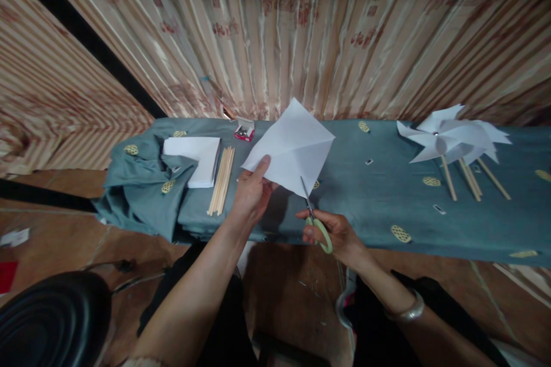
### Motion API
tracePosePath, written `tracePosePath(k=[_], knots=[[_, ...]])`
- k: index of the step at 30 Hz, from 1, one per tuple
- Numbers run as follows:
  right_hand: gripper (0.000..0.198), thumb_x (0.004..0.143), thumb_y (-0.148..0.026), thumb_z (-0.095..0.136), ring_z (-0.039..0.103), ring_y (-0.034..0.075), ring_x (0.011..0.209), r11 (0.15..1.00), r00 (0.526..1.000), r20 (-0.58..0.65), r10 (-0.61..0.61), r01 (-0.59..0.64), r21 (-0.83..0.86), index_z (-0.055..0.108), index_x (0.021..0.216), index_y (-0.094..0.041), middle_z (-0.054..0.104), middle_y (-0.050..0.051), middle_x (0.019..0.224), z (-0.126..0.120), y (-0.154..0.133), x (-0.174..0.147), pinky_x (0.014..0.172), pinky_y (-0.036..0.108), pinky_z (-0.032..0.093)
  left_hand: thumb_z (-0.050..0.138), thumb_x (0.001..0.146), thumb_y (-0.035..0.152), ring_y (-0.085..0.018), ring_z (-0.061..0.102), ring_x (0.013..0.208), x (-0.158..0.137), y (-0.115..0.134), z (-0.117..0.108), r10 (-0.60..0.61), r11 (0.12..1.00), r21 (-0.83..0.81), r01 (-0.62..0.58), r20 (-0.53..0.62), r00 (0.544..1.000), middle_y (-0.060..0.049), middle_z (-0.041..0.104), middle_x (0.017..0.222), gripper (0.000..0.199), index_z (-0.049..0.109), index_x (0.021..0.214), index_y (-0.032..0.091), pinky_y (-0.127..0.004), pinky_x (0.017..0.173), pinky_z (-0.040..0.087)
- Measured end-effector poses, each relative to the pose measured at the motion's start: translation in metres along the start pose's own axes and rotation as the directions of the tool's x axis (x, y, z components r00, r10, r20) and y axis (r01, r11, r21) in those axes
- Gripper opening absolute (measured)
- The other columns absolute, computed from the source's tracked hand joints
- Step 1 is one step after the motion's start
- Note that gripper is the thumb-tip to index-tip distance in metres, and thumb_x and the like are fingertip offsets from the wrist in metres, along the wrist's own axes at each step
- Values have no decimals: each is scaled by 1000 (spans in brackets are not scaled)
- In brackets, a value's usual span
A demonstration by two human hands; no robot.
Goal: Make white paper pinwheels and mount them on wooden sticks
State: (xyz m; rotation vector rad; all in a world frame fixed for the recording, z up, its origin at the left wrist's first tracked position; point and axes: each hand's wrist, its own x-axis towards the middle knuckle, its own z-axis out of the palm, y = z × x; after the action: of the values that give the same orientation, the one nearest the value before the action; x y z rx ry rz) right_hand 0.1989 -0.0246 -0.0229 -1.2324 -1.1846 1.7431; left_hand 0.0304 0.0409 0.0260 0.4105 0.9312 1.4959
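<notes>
The white sheet (293,146) is held at the middle of the scene, above the near part of the blue-green cloth (370,195). The left hand (253,195) pinches its left side firmly, thumb on top and fingers beneath. The right hand (338,232) has its fingers curled round the scissors (310,213), whose blades reach in from the near corner; how far apart they stand is too small to tell. A clean cut likely calls for a taut sheet, blades along the crease, and left fingertips well aside.

The paper is thin, smooth and matte, squarish, with faint creases. The scissors pair slim metal blades with pale-green looped handles. To the left lie straight, pale wooden sticks (221,180) and flat folded paper (204,163); far right, pointed-vaned paper pinwheels (451,135) sit on similar sticks.
</notes>
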Motion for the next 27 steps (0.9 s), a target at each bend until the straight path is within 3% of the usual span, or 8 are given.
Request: tracePosePath(k=[6, 16, 27], knots=[[48, 67, -51, 75, 57, 11, 54, 999, 999, 8, -34, 34, -12, 71, 101, -17, 66, 1, 66, -5, 1, -1, 51, 24, 46, 74, 75, 21, -18, 71, 90, -4, -5, 0, -32, 1000, 3, 31, 54, 998, -5, 75, 88, 20, 65, 92, 14, -29, 84, 55], [45, 64, -48, 78, 57, 12, 52, 1000, 1000, -9, -5, 4, -12, 72, 97, -18, 62, -2, 59, -4, 0, 0, 52, 26, 48, 72, 76, 21, -19, 70, 91, -4, -6, 0, -49, 999, 8, 48, 40, 998, -5, 73, 85, 15, 65, 88, 15, -32, 86, 55], [48, 66, -49, 76, 59, 13, 55, 1000, 999, -37, -9, 8, -26, 71, 100, -16, 66, 1, 63, -4, -3, -2, 55, 27, 49, 75, 73, 24, -16, 69, 77, -8, -11, 0, -56, 997, 51, 53, 60, 997, -3, 71, 80, 19, 65, 87, 15, -28, 72, 54]])
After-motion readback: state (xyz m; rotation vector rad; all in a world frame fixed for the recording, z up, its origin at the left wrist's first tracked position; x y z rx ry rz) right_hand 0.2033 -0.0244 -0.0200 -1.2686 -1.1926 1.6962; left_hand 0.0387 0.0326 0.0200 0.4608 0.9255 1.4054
